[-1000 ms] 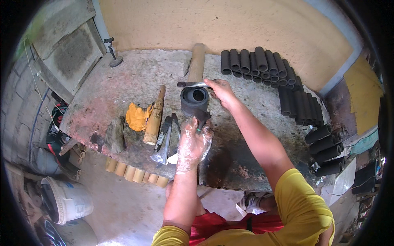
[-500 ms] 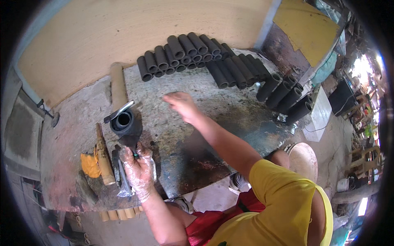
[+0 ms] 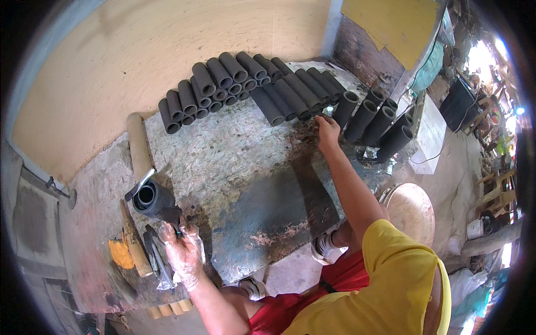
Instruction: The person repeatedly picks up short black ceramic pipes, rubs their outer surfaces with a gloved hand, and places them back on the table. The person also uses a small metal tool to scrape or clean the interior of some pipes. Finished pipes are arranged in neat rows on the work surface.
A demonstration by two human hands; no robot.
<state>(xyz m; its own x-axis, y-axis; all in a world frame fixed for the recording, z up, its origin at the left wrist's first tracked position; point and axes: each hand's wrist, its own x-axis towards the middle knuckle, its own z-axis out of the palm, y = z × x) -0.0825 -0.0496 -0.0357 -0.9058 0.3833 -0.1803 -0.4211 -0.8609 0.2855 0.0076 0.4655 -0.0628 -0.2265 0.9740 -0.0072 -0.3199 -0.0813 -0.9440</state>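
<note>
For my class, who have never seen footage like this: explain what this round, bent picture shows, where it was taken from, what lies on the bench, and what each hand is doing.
There is no machine here, only a person working with two hands. The picture comes from a wide fisheye camera worn on the person's head, looking down, so straight edges curve near the rim.

The left hand, inside a thin clear plastic glove, rests at the base of a short black tube that stands open end up on the rough stone workbench; whether its fingers grip anything I cannot tell. The bare right hand reaches across to a cluster of black tubes at the far right corner. More black tubes lie in rows along the tan wall. A long wooden roller, an orange cloth and some hand tools lie near the left hand.
</note>
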